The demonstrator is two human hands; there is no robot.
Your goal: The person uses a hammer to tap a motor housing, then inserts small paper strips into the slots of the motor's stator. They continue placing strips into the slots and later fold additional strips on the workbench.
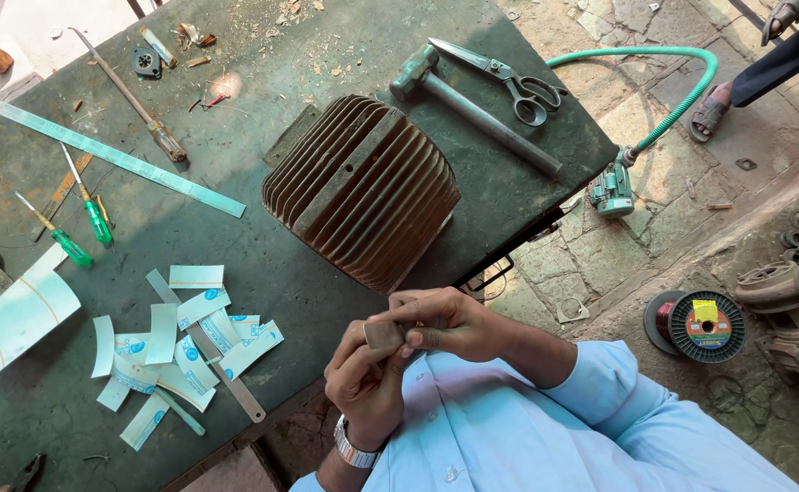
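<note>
Close to my chest, my left hand [363, 387], with a wristwatch, and my right hand [449, 323] pinch a small grey-brown piece of card [384, 335] between their fingertips. They hover over the near edge of the dark green worktable [262, 264]. Just beyond them a rusty finned motor housing [363, 187] lies on the table. A heap of cut white and blue paper slips [180, 342] sits to the left of my hands, with a narrow metal strip [226, 378] lying through it.
A hammer [472, 105] and scissors [509, 82] lie behind the housing. A long steel ruler [108, 155] and two green-handled screwdrivers [85, 214] are at the left. On the stone floor: a green hose [673, 82], a small pump [612, 189], a wire spool [702, 325], another person's sandalled foot [709, 114].
</note>
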